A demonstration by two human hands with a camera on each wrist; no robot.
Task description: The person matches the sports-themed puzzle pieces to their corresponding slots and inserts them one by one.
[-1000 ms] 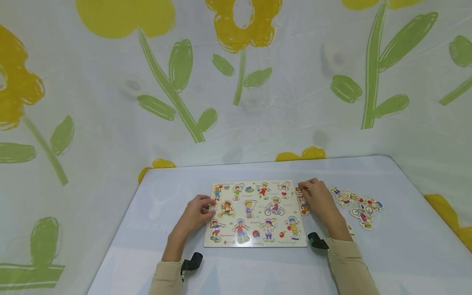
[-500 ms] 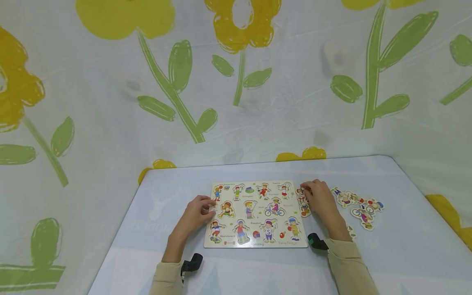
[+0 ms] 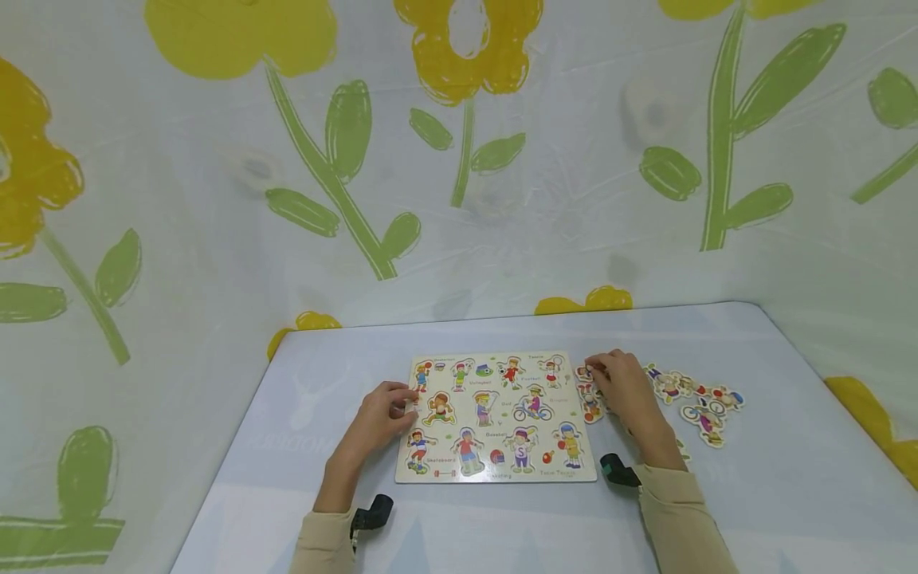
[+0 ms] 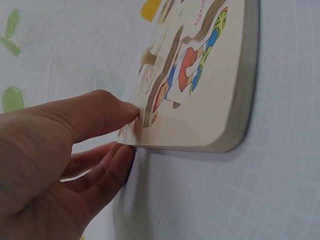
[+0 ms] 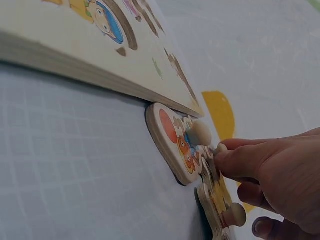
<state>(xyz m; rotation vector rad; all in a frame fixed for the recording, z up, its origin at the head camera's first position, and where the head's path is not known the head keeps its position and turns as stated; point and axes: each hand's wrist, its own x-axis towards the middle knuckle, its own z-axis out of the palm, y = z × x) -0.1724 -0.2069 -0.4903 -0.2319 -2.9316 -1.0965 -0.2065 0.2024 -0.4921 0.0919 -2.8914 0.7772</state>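
Note:
A wooden puzzle board (image 3: 459, 435) with printed sports figures and shallow cut-outs lies flat on the table. My left hand (image 3: 382, 414) holds its left edge; in the left wrist view the thumb (image 4: 112, 116) lies on the top face and the fingers (image 4: 117, 170) are against the side. By the board's right edge, my right hand (image 3: 625, 391) pinches a small knob on a puzzle piece between thumb and forefinger. That piece is mostly hidden behind the fingers and its neighbours. Beside it lies a knobbed puzzle piece with a red ball (image 5: 169, 127), close against the board.
Several more figure-shaped puzzle pieces (image 3: 706, 418) are spread right of my right hand, some overlapping. A white cloth covers the table (image 3: 502, 526). A curtain (image 3: 502, 255) printed with yellow flowers hangs behind and at both sides.
My right hand has shifted slightly to the right, baring more of the pieces next to the board. The left hand and the board keep their places.

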